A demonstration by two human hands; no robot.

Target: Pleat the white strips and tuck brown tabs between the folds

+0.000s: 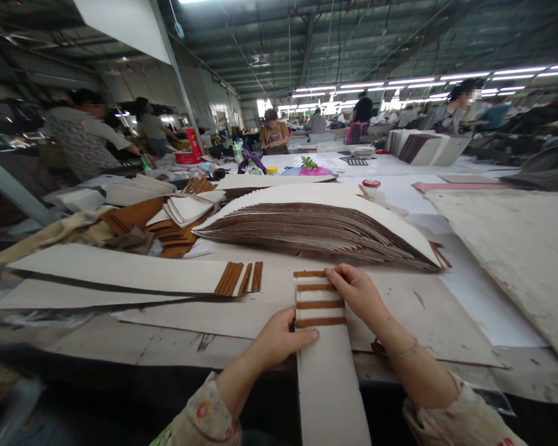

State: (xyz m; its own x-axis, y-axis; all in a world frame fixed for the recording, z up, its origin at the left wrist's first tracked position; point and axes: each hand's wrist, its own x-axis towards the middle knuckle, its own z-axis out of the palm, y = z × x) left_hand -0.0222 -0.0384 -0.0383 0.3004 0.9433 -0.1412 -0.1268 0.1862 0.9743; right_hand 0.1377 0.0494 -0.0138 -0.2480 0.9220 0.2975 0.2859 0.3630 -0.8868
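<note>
A long white strip [328, 378] lies over the table's front edge, its far end crossed by several brown strips [320, 305]. My left hand [281, 334] grips the white strip's left edge, thumb on top near the lowest brown strip. My right hand [353, 288] is at the far right corner, its thumb and fingers on the end of the topmost brown strip. To the left, loose brown strips [230, 278] rest on the end of another white piece [121, 266].
Behind my hands lies a thick, bowed stack of white-topped brown sheets [307, 229]. Brown and white pieces [172, 226] are heaped at the left. A large pale sheet [516, 248] covers the right side. Other people stand farther back.
</note>
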